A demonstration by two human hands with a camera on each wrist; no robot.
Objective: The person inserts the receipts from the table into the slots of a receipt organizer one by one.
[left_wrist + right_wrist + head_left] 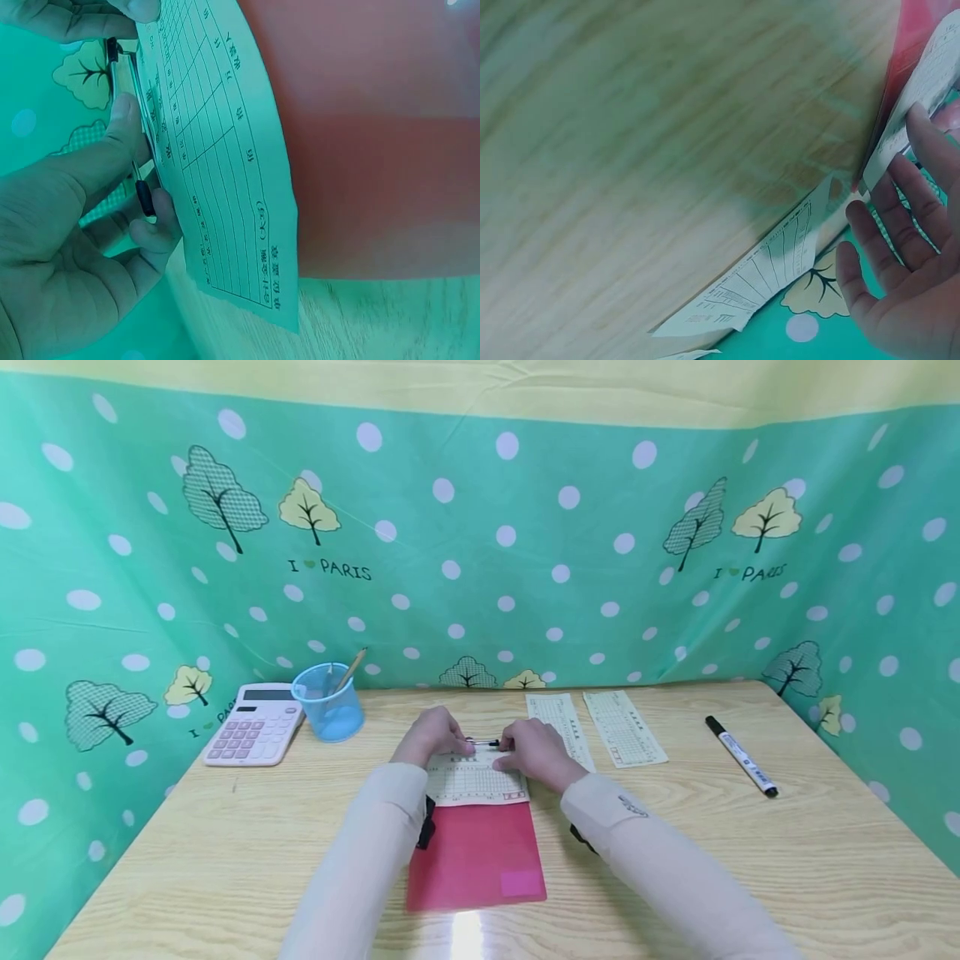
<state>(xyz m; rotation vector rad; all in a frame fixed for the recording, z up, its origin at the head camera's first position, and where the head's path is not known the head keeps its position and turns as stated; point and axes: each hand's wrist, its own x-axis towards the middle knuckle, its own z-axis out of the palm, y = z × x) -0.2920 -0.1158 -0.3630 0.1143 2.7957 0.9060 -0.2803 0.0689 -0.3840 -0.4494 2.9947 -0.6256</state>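
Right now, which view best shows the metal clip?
The left wrist view, because the metal clip appears close up, both ends visible. The head view shows it small between left hand and right hand; in the right wrist view I cannot make it out.

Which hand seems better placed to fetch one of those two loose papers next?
Probably the right hand: the loose papers lie just to its right. The left hand is farther away, with the right hand between.

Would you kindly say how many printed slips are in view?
3: one slip on the red folder, two slips on the table to its right; more may be hidden beneath.
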